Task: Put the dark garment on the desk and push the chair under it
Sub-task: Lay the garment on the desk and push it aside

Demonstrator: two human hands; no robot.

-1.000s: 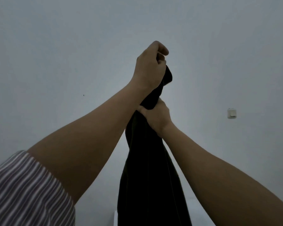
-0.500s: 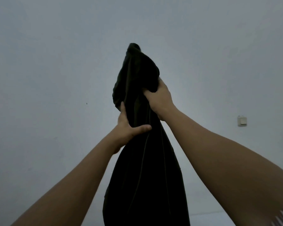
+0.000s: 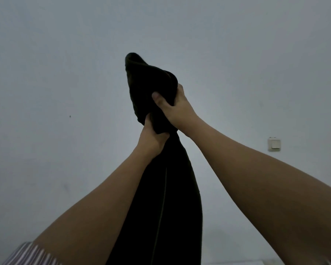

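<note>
Gripping the dark garment (image 3: 157, 197) with both hands, you have it raised in front of a plain pale wall (image 3: 65, 73). Your right hand (image 3: 175, 109) is the higher of the two: its fingers are wrapped around the bunched upper part of the cloth, with the thumb pressed flat across the front of the fabric and pointing up and to the left. Above that hand, the top of the garment folds over into a rounded peak that leans away to the upper left of your knuckles.

Your left hand (image 3: 152, 138) sits just below and slightly left of the right one, closed on the same bundle of cloth, its thumb curling under a fold that hangs between the two hands. The hands are nearly touching.

Below your left hand the garment hangs straight down as a long dark column between your forearms, a faint seam line running along it, and it passes out of the bottom of the view.

A striped sleeve (image 3: 33, 254) shows at your left upper arm. A small white wall switch (image 3: 274, 144) sits well to the right of your right hand, beyond that forearm.
</note>
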